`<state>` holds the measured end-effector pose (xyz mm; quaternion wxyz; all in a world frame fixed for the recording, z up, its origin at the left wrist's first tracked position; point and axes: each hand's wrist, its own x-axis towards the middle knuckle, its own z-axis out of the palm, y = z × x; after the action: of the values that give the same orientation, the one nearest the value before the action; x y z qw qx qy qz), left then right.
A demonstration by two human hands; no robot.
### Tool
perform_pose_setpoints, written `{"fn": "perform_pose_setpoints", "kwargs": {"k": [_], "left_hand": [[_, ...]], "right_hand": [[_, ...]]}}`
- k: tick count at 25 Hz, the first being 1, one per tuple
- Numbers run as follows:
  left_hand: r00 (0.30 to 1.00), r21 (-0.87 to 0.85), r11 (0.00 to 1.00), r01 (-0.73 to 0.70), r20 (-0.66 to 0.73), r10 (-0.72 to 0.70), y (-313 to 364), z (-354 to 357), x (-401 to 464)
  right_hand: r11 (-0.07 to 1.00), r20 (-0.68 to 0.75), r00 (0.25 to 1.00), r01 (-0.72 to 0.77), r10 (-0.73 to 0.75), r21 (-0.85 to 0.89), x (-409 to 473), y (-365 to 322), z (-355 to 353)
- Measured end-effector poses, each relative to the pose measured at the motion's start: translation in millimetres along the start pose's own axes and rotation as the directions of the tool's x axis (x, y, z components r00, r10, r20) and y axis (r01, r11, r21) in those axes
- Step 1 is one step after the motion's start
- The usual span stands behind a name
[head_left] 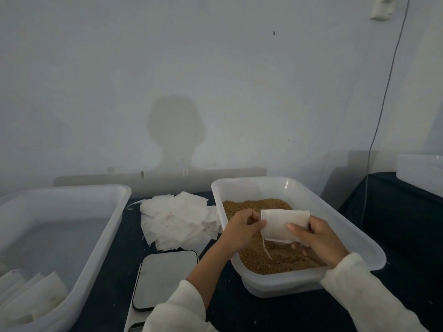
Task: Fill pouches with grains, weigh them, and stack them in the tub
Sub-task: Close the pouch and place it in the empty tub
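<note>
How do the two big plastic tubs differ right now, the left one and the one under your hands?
The right tub holds a bed of brown grains; the left tub holds none, only a few white pouches lying in its near corner. Both hands work above the right tub, holding a pouch; nothing hangs over the left tub. Both are translucent, rectangular, and sit on the dark table.

Person at the grain tub (pixel 297 188): bare left hand (pixel 242 227) and right hand (pixel 318 238); cream fleece sleeves (pixel 374 293) reaching the wrists.
</note>
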<state>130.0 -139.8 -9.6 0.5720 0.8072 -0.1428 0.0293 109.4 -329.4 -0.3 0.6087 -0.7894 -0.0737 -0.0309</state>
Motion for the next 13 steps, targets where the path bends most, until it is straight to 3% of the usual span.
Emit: {"fn": "perform_pose_setpoints", "kwargs": {"k": [5,10,13], "left_hand": [[0.978,-0.006,0.978,-0.209,-0.025,0.209,14,-6,8],[0.939,0.039,0.939,-0.343,0.039,0.341,32,-14,15],[0.935,0.086,0.933,-0.349,0.087,0.342,35,-20,11]], "right_hand": [[0.968,0.118,0.987,-0.136,0.113,0.212,1,1,0],[0.989,0.255,0.960,-0.136,0.118,0.056,4,-5,12],[0.998,0.172,0.984,-0.045,0.039,0.033,5,-13,26]]}}
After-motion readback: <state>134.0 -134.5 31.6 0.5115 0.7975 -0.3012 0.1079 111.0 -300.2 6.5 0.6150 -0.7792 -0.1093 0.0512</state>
